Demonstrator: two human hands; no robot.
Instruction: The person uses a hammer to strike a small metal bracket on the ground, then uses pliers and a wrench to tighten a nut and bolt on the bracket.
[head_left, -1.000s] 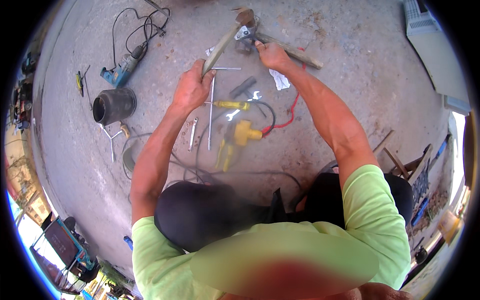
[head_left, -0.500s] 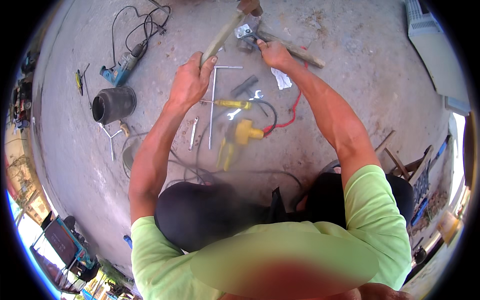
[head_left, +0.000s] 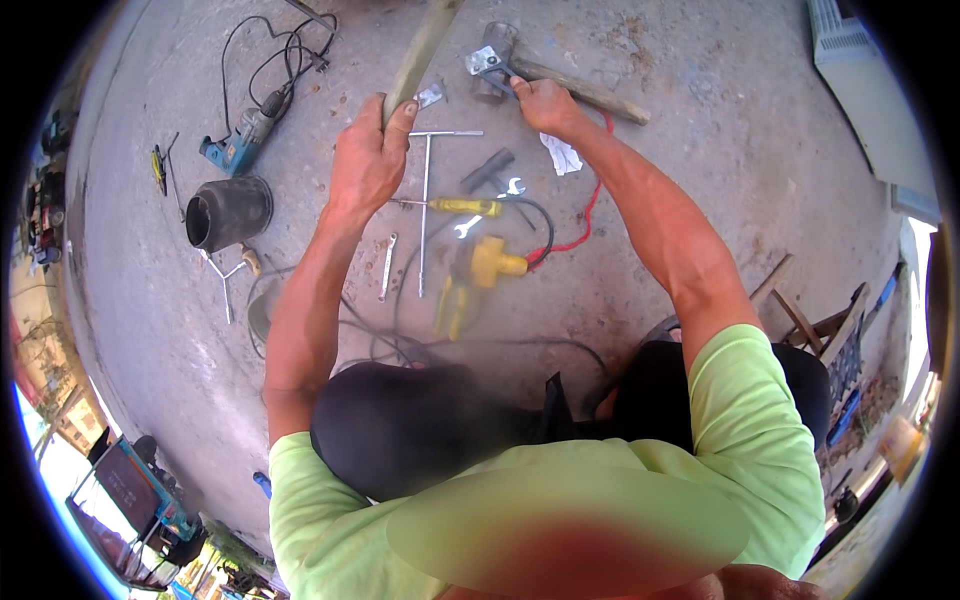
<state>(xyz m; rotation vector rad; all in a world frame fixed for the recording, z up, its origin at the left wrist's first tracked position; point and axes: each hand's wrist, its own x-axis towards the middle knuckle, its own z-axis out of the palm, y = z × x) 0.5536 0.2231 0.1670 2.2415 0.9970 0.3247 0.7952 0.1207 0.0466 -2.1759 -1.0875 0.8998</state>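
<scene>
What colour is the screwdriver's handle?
Yellow: the screwdriver lies on the ground below the left hand, seen in the head view.

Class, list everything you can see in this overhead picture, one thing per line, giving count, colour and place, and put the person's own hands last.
wooden handle: 1, pale wood, raised at top centre, in the left hand
metal part: 1, silver, on the ground at top, under the right hand
wooden stick: 1, brown, lying right of the metal part
T-handle wrench: 1, silver, centre ground
screwdriver: 1, yellow grip, across the T-handle wrench
power drill: 1, blue-grey, upper left, with black cord
black pot: 1, left of the arms
red cable: 1, centre right
left hand: gripping the wooden handle
right hand: on the metal part
</scene>
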